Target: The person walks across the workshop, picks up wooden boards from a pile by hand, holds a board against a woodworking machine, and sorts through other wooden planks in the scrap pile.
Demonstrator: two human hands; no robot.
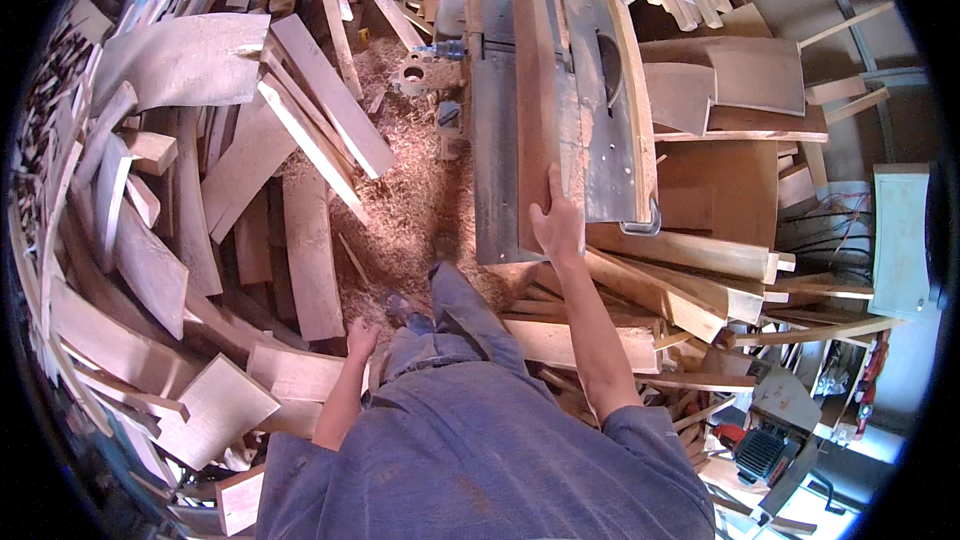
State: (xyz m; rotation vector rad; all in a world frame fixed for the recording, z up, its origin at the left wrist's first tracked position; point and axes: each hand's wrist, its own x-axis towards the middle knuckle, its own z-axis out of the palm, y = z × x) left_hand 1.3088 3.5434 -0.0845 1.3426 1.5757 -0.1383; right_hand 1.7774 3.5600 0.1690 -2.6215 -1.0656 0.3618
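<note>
A long wooden plank (536,110) lies lengthwise on the grey metal bed of a woodworking machine (492,160). My right hand (558,225) grips the plank's near end, thumb toward its left side and fingers along its right. To the right of the plank, the machine's top has a curved dark opening (609,70) and a pale wooden strip (640,120) along its edge. My left hand (363,337) hangs beside my left thigh, fingers curled in, with nothing visible in it.
Stacked boards (310,250) crowd the left side. Wood shavings (400,210) cover the floor between them and the machine. More timber (690,290) is piled on the right, below a brown panel (735,180). A dark motor (760,455) sits at the lower right, near a pale cabinet (900,240).
</note>
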